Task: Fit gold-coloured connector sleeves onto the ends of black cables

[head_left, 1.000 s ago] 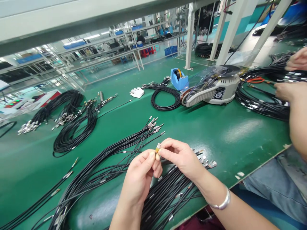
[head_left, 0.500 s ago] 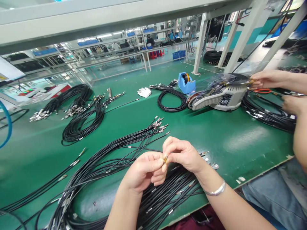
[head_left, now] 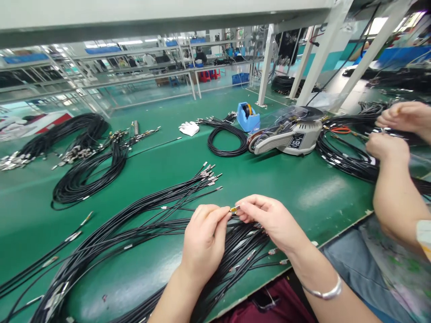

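My left hand (head_left: 204,240) and my right hand (head_left: 274,222) meet over a bundle of black cables (head_left: 235,255). Between their fingertips sits a small metal cable end (head_left: 235,209) with a yellow wrap on it. The left thumb and forefinger pinch one side of it, while the right fingers grip the other. Its black cable is mostly hidden by my hands. Just behind lies a bunch of silver connectors (head_left: 209,175), the ends of a long loop of black cables (head_left: 134,208) curving off to the left.
A grey tape dispenser machine (head_left: 299,137) stands back right, beside a blue tape holder (head_left: 248,117), a white glove (head_left: 189,128) and a small cable coil (head_left: 227,142). More cable bundles (head_left: 89,179) lie left. A co-worker's hands (head_left: 392,143) work over cables at right.
My hands have drawn slightly apart, uncovering the yellow-wrapped cable end between them. The view has shifted to the right. The co-worker's hand has left the tape machine and joined the other hand.
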Demonstrator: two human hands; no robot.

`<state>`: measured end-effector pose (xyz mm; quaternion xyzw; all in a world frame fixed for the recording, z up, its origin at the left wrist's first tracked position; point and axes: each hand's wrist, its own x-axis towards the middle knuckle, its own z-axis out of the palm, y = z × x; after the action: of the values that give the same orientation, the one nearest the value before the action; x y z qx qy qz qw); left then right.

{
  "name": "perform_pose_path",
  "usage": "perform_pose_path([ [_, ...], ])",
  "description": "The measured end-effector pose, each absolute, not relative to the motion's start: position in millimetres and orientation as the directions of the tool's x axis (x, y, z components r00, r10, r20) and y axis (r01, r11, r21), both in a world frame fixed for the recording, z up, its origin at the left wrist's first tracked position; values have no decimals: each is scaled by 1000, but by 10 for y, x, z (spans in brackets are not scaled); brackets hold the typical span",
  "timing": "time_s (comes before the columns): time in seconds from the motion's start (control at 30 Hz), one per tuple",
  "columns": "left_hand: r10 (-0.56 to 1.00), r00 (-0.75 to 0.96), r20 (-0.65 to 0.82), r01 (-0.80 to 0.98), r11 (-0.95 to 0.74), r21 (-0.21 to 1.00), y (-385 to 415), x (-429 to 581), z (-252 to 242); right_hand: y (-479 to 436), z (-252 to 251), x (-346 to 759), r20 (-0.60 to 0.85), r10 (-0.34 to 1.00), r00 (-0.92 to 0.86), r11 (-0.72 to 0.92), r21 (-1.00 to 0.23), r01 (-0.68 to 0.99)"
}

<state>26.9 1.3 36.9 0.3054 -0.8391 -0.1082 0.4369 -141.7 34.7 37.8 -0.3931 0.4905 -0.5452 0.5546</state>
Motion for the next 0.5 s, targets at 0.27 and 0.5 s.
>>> perform_pose_path([
  [0.27,-640,-432,636,-463,762,452,5,244,337,334,411,-1363,-152,-980,-126,124,-971,203],
  [0.5,-542,-488,684,-517,811,274,-16,187,264,265,305,-1300,-224,-963,-151,203,-969,142],
])
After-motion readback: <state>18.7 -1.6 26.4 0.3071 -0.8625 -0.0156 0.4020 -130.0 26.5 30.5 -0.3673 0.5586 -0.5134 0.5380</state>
